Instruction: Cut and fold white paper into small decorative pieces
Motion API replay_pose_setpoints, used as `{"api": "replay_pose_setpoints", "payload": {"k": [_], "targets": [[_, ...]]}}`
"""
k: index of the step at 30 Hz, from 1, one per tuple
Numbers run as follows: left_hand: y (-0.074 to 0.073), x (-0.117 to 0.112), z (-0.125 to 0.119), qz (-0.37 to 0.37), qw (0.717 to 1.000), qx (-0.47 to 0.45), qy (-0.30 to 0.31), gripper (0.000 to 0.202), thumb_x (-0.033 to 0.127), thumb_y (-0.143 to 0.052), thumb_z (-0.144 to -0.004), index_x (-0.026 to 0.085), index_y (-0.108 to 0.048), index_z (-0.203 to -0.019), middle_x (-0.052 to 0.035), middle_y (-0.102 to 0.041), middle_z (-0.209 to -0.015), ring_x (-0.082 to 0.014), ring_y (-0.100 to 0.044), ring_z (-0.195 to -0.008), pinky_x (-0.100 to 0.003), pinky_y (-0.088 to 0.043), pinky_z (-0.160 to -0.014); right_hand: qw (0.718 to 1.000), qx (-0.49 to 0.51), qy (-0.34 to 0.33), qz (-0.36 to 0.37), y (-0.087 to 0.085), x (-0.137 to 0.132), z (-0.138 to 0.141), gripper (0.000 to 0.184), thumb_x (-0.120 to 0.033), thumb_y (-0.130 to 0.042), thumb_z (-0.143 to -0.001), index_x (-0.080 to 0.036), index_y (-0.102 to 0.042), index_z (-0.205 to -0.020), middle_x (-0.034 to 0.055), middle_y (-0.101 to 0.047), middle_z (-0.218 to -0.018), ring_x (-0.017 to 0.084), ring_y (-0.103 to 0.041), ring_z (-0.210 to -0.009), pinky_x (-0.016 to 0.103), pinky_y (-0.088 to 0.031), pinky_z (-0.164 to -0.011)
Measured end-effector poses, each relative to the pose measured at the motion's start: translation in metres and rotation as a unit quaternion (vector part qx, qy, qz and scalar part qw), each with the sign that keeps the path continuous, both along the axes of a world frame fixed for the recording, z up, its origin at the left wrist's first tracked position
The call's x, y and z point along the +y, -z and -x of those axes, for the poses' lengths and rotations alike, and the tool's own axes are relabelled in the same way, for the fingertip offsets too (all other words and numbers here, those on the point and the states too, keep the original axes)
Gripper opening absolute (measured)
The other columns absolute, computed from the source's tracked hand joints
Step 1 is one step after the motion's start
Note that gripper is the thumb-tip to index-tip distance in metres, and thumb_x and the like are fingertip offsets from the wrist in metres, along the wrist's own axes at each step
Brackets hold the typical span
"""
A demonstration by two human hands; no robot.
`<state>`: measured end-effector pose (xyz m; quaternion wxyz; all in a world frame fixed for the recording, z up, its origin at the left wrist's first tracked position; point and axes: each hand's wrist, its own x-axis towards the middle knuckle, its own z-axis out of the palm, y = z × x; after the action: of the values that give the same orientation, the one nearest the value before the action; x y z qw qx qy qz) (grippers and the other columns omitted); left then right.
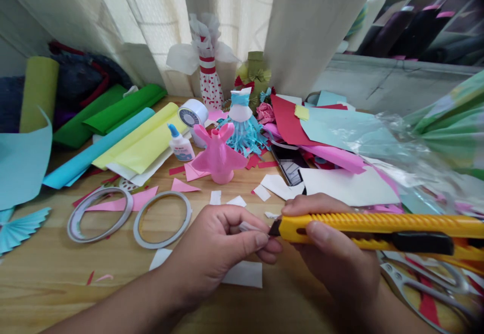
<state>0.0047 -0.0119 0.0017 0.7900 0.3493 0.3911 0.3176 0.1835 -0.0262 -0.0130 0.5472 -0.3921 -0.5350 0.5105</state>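
Note:
My left hand (217, 253) pinches a small white paper strip (248, 226) between thumb and fingers. My right hand (333, 238) is shut around the yellow utility knife (378, 225). The knife's dark tip (275, 228) points left and sits right by the strip, and I cannot tell whether they touch. Below my hands, white paper pieces (244, 273) lie on the wooden table (49, 268), partly hidden by my left wrist.
Double-sided tape rolls (100, 214) lie left of my hands. Steel scissors (423, 283) lie at the lower right, under the knife. A pink paper dress (218, 152), a glue bottle (181, 143), paper sheets and scraps crowd the table behind. Crumpled clear plastic (416, 147) rises at the right.

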Motion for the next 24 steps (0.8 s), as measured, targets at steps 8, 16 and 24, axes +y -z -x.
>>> {"api": "replay_pose_setpoints", "payload": {"k": [8,16,24], "targets": [[0.0005,-0.0014,-0.0006,0.006,1.000,-0.005,-0.001,0.011,0.021,-0.073,-0.071,0.012,-0.066,-0.072,-0.0045,-0.074,-0.070,-0.0125,-0.067,-0.064,-0.024,-0.054,-0.067,1.000,0.004,-0.002,0.000,0.0014,-0.0007,-0.0008,0.017,-0.037,-0.061,-0.080,-0.028,-0.070,-0.090,0.0031,-0.063,-0.079,0.017,-0.059,-0.064,0.028,-0.048,-0.054],[-0.0002,-0.0013,0.0006,0.003,1.000,0.001,0.003,0.011,0.021,-0.073,-0.071,0.012,-0.066,-0.071,-0.0035,-0.073,-0.069,-0.0116,-0.067,-0.064,-0.022,-0.053,-0.066,1.000,0.017,-0.016,0.011,0.0000,0.0004,0.0017,0.016,-0.036,-0.061,-0.080,-0.027,-0.070,-0.090,0.0024,-0.063,-0.078,0.016,-0.059,-0.064,0.026,-0.048,-0.054],[0.0020,-0.0015,0.0015,-0.002,1.000,-0.008,0.006,0.011,0.021,-0.073,-0.071,0.012,-0.066,-0.072,-0.0033,-0.073,-0.070,-0.0115,-0.067,-0.065,-0.022,-0.053,-0.066,1.000,0.002,0.002,-0.001,-0.0005,-0.0004,0.0013,0.017,-0.037,-0.062,-0.079,-0.027,-0.070,-0.089,0.0031,-0.063,-0.076,0.016,-0.059,-0.062,0.027,-0.047,-0.051]]}}
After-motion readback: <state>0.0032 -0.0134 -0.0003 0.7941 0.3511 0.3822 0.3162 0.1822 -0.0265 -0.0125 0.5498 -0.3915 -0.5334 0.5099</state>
